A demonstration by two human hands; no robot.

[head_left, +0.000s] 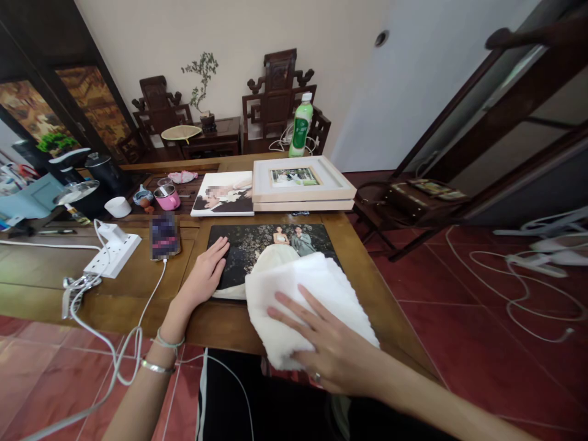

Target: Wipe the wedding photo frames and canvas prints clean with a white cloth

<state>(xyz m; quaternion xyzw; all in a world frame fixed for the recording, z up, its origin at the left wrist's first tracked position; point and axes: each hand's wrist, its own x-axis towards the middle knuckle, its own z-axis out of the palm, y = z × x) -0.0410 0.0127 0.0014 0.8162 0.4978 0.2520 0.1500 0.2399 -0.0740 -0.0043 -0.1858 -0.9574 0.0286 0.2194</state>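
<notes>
A dark photo panel [243, 245] showing a couple lies flat near the front edge of the wooden table. My left hand [207, 269] rests on its left edge, fingers stretched out and holding nothing. Over the panel's lower right part is a white cloth [340, 288], which hangs past the table's front edge. On top of the cloth lies my right hand [321, 343], its fingers spread and pressed against the fabric. The cloth hides the panel's lower right corner.
Behind the panel are a white photo board [206, 205], stacked light wooden frames [340, 184] and a green bottle [301, 128]. To the left are a phone [165, 236], a power strip [117, 254] with cables, a pink cup [167, 197] and a white cup [118, 207].
</notes>
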